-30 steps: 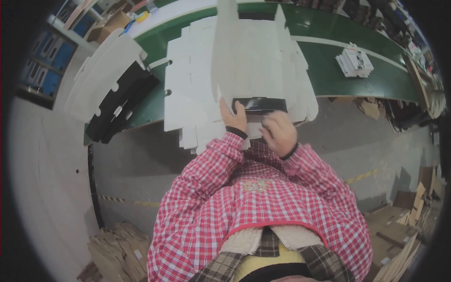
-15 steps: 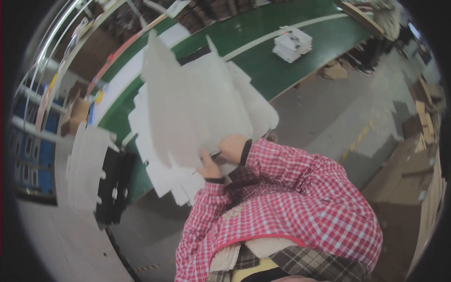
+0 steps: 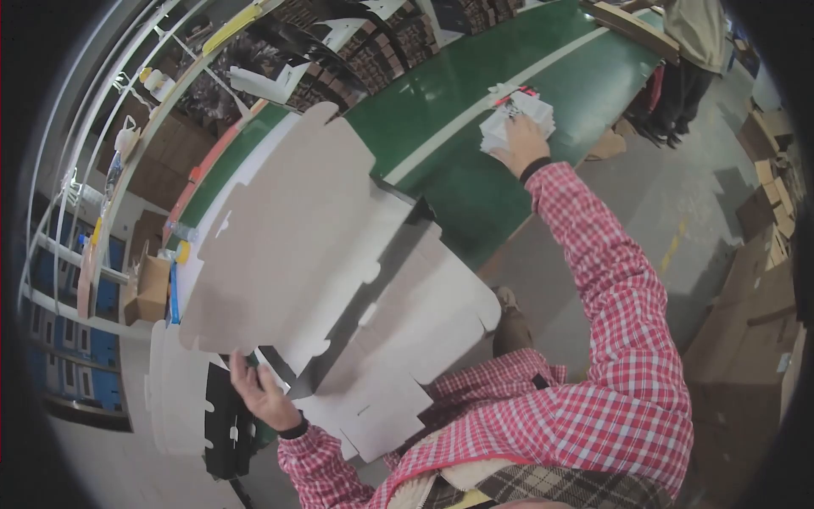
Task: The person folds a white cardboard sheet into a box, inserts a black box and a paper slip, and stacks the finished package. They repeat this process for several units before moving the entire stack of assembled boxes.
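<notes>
My left hand point(image 3: 261, 394) is beside the lower left corner of a partly folded cardboard box point(image 3: 288, 229), its fingers apart and nothing in them. The box has a pale inside and dark outer walls, and its large flap stands raised. Under it lie flat pale cardboard blanks point(image 3: 415, 314). My right hand point(image 3: 524, 146) reaches far out over the green table point(image 3: 462, 182) and rests on a stack of small white sheets or packets point(image 3: 536, 110) with red and black marks. Its fingertips are on the stack; whether they grip a piece is hidden.
Dark and pale folded cardboard point(image 3: 225, 424) lies at the lower left. Shelving with rails point(image 3: 110, 204) stands on the left. Rows of stacked brown items point(image 3: 373, 55) line the far side. Another person point(image 3: 699, 51) stands at the upper right. Brown cartons point(image 3: 729, 365) are on the right.
My right hand has left the cardboard and moved up and right to the white stack. My left hand has shifted left and opened. The box now shows its folded dark walls.
</notes>
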### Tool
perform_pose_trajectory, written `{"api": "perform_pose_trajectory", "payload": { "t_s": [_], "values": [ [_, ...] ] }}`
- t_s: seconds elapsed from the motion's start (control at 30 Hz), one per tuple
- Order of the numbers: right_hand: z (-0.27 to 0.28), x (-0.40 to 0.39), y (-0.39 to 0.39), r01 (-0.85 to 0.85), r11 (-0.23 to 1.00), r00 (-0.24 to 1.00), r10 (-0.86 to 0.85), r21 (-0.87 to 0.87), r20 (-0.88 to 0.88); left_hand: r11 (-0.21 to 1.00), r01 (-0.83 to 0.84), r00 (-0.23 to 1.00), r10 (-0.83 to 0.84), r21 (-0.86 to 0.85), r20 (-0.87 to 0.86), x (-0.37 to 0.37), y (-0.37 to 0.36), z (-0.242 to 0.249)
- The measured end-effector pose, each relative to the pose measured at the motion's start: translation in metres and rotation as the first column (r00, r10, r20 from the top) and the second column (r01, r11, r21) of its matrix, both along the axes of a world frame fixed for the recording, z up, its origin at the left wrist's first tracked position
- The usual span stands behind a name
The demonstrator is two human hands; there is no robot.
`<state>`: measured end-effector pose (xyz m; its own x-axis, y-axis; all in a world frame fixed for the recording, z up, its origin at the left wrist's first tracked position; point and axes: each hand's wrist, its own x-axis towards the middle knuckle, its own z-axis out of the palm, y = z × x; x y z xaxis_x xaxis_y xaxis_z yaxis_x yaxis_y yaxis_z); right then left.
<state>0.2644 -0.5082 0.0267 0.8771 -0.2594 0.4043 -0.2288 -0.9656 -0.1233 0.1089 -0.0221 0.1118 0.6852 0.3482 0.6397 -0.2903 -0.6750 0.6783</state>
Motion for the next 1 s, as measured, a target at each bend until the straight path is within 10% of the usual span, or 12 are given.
{"api": "perform_pose_trajectory", "payload": {
  "t_s": [0.17, 0.47, 0.67, 0.87, 1.0],
  "values": [
    [0.03, -0.012, -0.01, 0.186, 0.982, 0.91, -0.166, 0.017, -0.38, 0.833, 0.403, 0.901, -0.287, 0.379, -0.326, -0.007, -0.021, -0.016],
    [0.07, -0.003, 0.032, 0.077, 0.985, 0.959, -0.032, 0.151, -0.28, 0.728, 0.204, 0.967, -0.044, 0.654, -0.252, -0.049, -0.003, -0.042],
    [0.013, -0.062, 0.102, -0.342, 0.838, 0.913, 0.19, 0.424, 0.361, 0.721, 0.252, 0.865, 0.131, 0.645, -0.484, -0.137, 0.023, -0.062],
    [0.072, -0.104, 0.18, -0.818, 0.547, 0.26, 0.625, -0.175, 0.736, 0.702, 0.279, 0.905, 0.035, 0.655, -0.423, -0.11, 0.032, -0.078],
    [0.059, -0.095, 0.194, -0.881, 0.405, 0.36, 0.909, -0.242, 0.212, 0.675, 0.319, 0.902, -0.003, 0.665, -0.431, -0.092, 0.038, -0.062]
  ]
}}
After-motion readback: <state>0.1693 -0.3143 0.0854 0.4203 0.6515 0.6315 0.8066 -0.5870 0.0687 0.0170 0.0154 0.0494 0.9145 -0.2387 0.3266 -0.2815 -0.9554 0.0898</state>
